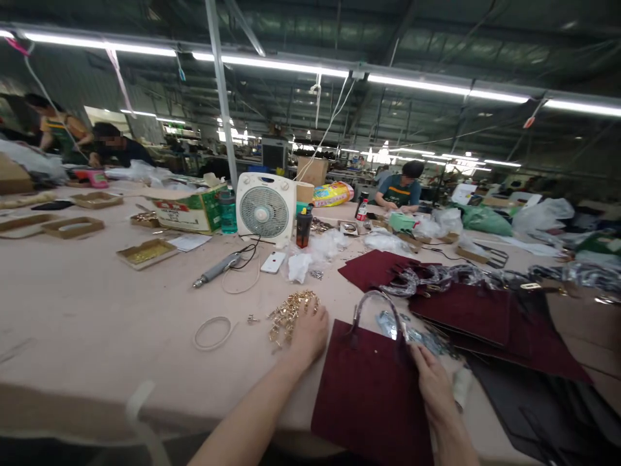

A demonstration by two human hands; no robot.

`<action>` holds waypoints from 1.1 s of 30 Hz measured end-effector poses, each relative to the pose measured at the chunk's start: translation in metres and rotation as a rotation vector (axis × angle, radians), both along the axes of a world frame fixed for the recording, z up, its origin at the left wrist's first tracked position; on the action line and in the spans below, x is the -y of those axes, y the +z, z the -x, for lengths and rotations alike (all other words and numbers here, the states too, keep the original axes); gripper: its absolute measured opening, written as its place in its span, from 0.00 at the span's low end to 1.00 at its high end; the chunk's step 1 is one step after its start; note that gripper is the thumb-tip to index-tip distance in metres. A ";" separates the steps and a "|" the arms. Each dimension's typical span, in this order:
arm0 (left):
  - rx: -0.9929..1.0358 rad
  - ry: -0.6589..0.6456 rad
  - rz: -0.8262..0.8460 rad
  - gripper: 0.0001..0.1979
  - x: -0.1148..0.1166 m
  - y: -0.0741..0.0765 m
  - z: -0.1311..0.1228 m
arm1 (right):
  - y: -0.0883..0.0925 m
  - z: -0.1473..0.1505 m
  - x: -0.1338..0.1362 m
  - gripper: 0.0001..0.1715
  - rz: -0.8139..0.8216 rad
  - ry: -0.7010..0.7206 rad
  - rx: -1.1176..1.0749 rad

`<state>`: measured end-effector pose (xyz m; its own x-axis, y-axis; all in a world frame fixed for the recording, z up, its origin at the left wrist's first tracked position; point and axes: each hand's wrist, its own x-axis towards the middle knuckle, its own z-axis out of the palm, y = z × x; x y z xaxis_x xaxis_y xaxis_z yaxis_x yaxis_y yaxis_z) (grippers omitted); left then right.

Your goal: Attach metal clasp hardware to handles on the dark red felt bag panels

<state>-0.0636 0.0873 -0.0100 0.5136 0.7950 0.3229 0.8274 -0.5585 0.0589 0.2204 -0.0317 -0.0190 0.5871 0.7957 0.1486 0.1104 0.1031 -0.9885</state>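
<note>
My left hand reaches into a heap of small gold-coloured metal fittings. Its fingers are slightly apart and bent down over the heap; the fingertips are partly hidden among the pieces. My right hand is closed on the right edge of a maroon bag panel, near the foot of its handle. The panel leans up at the table's front edge. Its curved handle is wrapped in clear plastic. A small light spot shows near the panel's top. Left of the heap lie a few loose fittings.
More maroon panels with wrapped handles are stacked at right. A coil of pale tubing, an electric screwdriver, a phone and a box fan stand or lie beyond. A cardboard tray holds small golden pieces. A person sits across the table.
</note>
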 end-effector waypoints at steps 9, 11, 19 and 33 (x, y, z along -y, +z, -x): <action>-0.038 0.080 -0.079 0.24 -0.020 0.004 0.032 | -0.003 0.019 -0.017 0.28 0.134 0.100 0.226; -0.028 0.097 -0.080 0.25 -0.022 0.004 0.038 | -0.005 0.024 -0.021 0.29 0.119 0.107 0.235; 0.050 0.136 -0.051 0.22 -0.012 0.008 0.039 | -0.017 0.041 -0.027 0.32 0.116 0.075 0.329; 0.642 -0.113 0.124 0.17 0.105 -0.004 0.021 | -0.039 0.041 -0.021 0.29 0.151 0.209 0.735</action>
